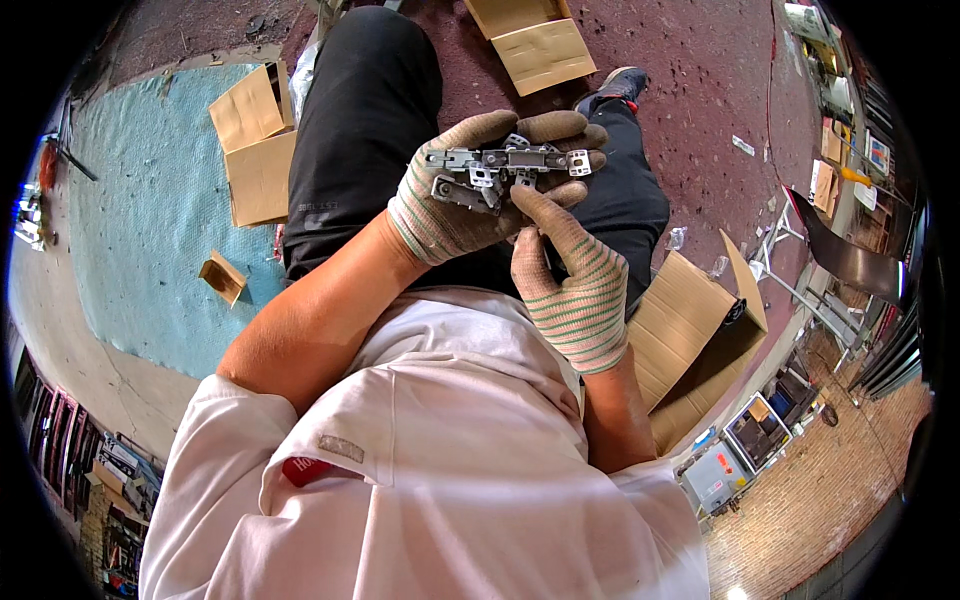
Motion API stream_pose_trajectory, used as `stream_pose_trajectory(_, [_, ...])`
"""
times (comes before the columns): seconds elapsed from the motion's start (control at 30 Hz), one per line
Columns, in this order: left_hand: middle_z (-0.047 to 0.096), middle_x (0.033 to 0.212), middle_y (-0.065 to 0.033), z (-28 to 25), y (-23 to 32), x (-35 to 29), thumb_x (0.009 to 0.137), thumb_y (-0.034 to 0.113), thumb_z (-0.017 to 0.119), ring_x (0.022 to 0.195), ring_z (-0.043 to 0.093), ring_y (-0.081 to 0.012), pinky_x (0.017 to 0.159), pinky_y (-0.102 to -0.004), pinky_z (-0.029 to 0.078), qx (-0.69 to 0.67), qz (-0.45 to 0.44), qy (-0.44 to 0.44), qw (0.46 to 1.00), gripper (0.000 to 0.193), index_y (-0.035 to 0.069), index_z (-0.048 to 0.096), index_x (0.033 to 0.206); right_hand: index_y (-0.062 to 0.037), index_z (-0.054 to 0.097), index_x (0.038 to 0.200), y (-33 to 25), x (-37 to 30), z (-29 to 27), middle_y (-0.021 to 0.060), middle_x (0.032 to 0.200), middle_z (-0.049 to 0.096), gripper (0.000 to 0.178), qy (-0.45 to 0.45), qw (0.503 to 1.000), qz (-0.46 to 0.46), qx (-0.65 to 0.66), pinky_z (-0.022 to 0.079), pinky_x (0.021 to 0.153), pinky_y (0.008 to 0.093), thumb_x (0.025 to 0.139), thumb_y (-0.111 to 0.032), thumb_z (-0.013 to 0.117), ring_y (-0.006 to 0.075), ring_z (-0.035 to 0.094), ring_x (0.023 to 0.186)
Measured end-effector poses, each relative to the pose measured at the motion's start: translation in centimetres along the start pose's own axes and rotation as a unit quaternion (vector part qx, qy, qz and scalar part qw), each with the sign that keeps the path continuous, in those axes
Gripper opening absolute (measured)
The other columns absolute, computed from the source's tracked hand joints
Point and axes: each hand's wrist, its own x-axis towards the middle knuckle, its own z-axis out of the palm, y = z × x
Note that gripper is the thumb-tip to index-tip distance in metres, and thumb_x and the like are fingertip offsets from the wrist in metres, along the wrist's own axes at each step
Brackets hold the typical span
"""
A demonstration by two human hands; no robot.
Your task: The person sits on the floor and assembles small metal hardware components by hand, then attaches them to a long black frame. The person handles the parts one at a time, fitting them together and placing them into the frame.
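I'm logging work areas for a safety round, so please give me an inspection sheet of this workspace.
Surface: dark red floor strewn with dark specks; blue mat at left.
Job's things: hinge-like metal fittings, held above the lap.
Clutter: one open cardboard box at left, another at top, a third at right; a small box on the mat.
Hands: both gloved; left hand cradles the fittings; right hand has thumb and index finger apart beside them, contact unclear.
Cables: thin red line at right, possibly a cable.
Surroundings: grey unit at lower right.
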Motion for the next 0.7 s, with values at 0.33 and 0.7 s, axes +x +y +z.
stream_pose_trajectory(0.33, [0.019, 0.164, -0.0225, 0.18, -0.41, 0.04, 0.104, 0.029, 0.034, 0.151, 0.023, -0.037, 0.123, -0.0458, 0.027, -0.047, 0.044, 0.012, 0.998, 0.064, -0.006, 0.019, 0.156, -0.0092, 0.065, 0.132, 0.12, 0.31, -0.26, 0.0169, 0.097, 0.074, 0.04, 0.002, 1.0, 0.014, -0.011, 0.057, 0.076, 0.0341, 0.092, -0.006, 0.064, 0.0226, 0.074, 0.082])
stream_pose_trajectory(0.7, [0.021, 0.164, -0.0217, 0.54, -0.37, -0.16, 0.105, 0.027, 0.033, 0.151, 0.024, -0.0351, 0.123, -0.0454, 0.026, -0.046, 0.049, 0.017, 0.998, 0.062, -0.006, 0.02, 0.156, -0.0069, 0.065, 0.129, -0.3, 0.33, -0.23, 0.0202, 0.099, 0.073, 0.039, -0.002, 1.0, 0.025, -0.002, 0.058, 0.075, 0.0357, 0.091, -0.007, 0.065, 0.0312, 0.074, 0.087])
